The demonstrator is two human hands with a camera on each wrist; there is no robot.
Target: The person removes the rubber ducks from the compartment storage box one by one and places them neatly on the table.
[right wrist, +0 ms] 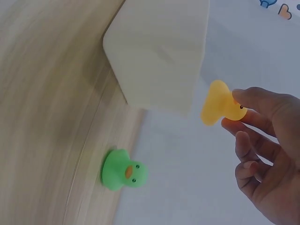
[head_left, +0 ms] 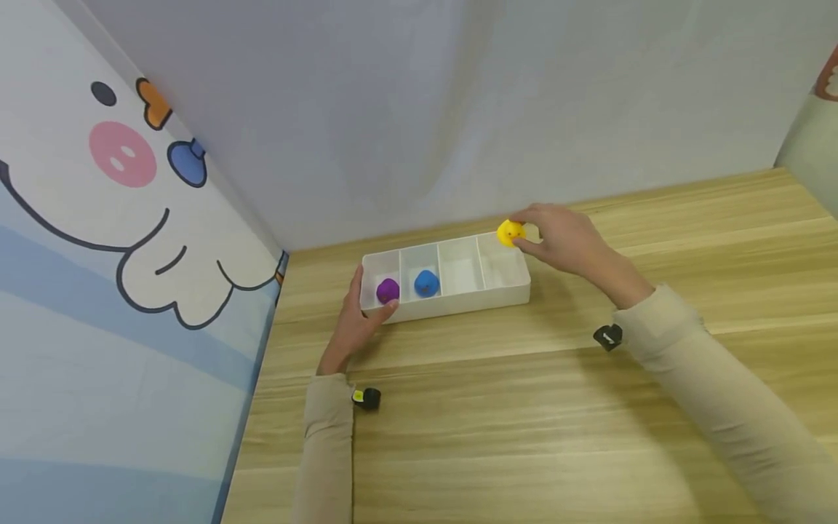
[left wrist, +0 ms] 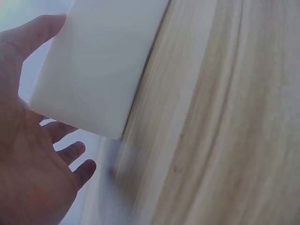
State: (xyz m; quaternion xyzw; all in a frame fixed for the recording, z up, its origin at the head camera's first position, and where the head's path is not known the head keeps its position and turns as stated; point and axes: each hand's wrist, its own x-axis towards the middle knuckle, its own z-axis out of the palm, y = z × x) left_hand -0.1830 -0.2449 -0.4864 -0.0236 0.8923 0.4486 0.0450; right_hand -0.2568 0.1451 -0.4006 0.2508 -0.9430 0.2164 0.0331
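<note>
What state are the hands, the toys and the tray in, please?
Tray: two of four compartments occupied
Left hand: holding the tray's left end
Yellow duck: held up, in no compartment
Right hand: pinching the yellow duck
Purple toy: in leftmost compartment
Blue toy: in next compartment
Green duck: upright on the table

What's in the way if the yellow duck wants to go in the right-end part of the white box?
Nothing I can see. The right hand pinches the yellow duck near the far right corner of the white box, and the end compartment there looks empty. The green duck sits on the table outside.
</note>
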